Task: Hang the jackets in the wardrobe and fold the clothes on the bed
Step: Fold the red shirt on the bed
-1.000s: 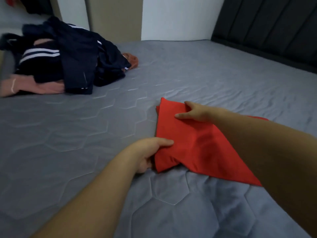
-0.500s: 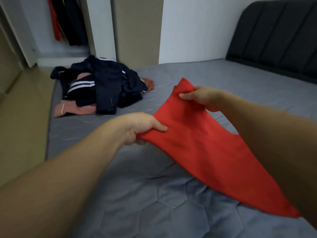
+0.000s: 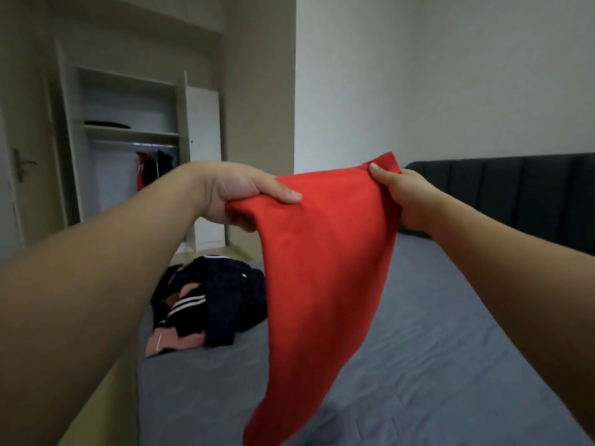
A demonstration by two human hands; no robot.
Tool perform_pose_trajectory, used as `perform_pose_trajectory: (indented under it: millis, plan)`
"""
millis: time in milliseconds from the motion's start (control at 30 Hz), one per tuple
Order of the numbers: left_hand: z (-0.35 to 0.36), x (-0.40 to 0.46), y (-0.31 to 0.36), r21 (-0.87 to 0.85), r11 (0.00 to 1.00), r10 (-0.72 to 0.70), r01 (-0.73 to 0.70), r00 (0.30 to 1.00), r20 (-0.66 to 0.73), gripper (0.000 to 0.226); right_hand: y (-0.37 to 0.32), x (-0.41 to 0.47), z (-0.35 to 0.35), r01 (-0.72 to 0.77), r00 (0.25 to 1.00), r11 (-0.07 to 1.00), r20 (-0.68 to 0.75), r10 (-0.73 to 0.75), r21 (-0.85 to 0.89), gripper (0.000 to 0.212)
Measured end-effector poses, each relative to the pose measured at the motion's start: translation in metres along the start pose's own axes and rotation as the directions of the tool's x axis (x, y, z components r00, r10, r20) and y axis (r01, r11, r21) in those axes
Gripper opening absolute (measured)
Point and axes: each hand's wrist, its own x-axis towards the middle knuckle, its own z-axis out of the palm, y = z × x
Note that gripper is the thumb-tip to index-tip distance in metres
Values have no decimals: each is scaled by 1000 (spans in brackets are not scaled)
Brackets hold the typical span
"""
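Both hands, left hand [image 3: 238, 197] and right hand [image 3: 405, 201], grip the red cloth [image 3: 322, 268] hanging between them for folding; next it needs laying flat below them.

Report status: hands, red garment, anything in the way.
Left hand and right hand both grip red garment, hanging above bed. Dark clothes pile unfolded, off left. Nothing in the way.

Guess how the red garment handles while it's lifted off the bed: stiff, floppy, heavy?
Probably floppy: the red garment hangs in a limp taper below the left hand and right hand. Likely light, since fingertip pinches at its top edge hold it up. It would likely sag between the hands unless pulled taut.
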Motion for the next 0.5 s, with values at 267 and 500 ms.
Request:
perform_pose_trajectory:
  millis: [267, 500]
  plan:
    - [-24, 11, 17, 332, 933, -60, 137, 971, -232, 33, -5, -2, 16, -70, 993, 997, -98, 71, 20, 37]
    - [-16, 60, -7, 518, 847, 143, 118, 888, -436, 25, 24, 24, 27, -103, 970, 992, -212, 117, 76, 38]
